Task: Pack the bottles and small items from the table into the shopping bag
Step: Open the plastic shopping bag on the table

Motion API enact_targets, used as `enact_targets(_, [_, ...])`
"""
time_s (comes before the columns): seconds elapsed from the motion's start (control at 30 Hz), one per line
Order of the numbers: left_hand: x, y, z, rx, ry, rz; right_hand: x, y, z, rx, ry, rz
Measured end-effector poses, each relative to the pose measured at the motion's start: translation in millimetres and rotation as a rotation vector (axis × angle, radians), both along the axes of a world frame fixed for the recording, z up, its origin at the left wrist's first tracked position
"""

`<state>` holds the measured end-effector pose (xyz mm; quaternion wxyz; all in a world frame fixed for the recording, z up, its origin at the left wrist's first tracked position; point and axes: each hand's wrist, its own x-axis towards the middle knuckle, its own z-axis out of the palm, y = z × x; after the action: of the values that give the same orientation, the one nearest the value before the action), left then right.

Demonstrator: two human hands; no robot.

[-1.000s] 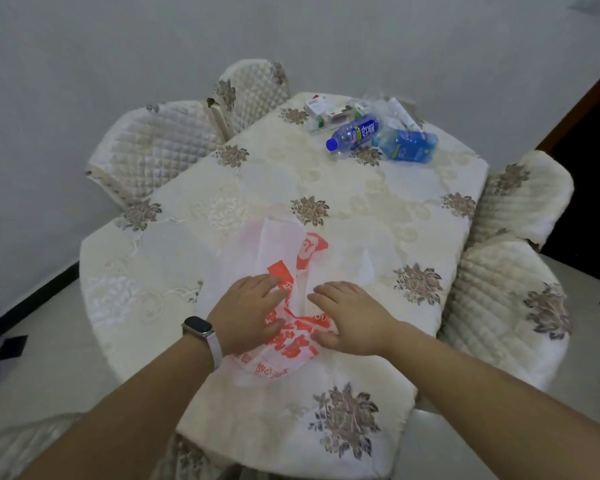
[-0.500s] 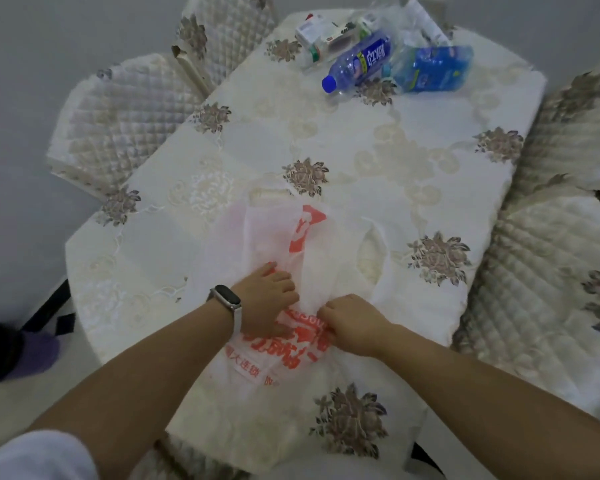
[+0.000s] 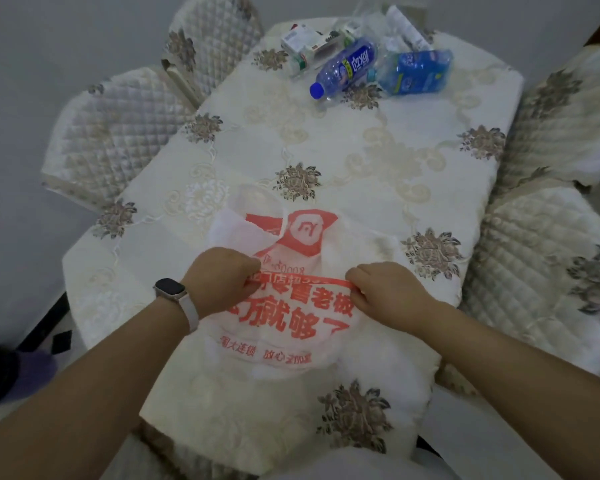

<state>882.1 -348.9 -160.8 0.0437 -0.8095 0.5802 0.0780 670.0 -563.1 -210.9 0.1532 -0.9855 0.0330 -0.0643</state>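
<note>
Head view: left hand (image 3: 222, 282) and right hand (image 3: 385, 289) pinch the flat shopping bag (image 3: 281, 327); pull gently apart to open it.

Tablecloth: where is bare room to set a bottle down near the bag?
Free: the wide middle strip between the shopping bag and the blue-capped bottle. Crowded: the far end, where that bottle, the blue pouch and the small boxes bunch together.

white plastic shopping bag (image 3: 274, 341): large red Chinese print, "老板" and "够了" legible; smaller row below reads "连锁 放心加盟" | clear plastic bottle with blue cap (image 3: 347, 65): blue label "脉动" | blue soft pouch (image 3: 414, 72): print too blurred to read
</note>
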Motion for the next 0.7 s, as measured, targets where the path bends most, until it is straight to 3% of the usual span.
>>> enact_targets(0.23, [-4, 14, 49, -0.43, -0.11, 0.074, -21, -6, 53, -0.186, -0.182, -0.13])
enact_targets(0.5, [-21, 68, 46, -0.683, -0.22, -0.083, -79, 7, 80, -0.398, -0.43, -0.242])
enact_targets(0.6, [-36, 89, 20, -0.701, -0.172, -0.088, -97, 22, 65, -0.438, -0.39, -0.235])
enact_targets(0.7, [-59, 106, -8, -0.657, -0.077, -0.078, -114, 40, 40, -0.365, -0.19, -0.21])
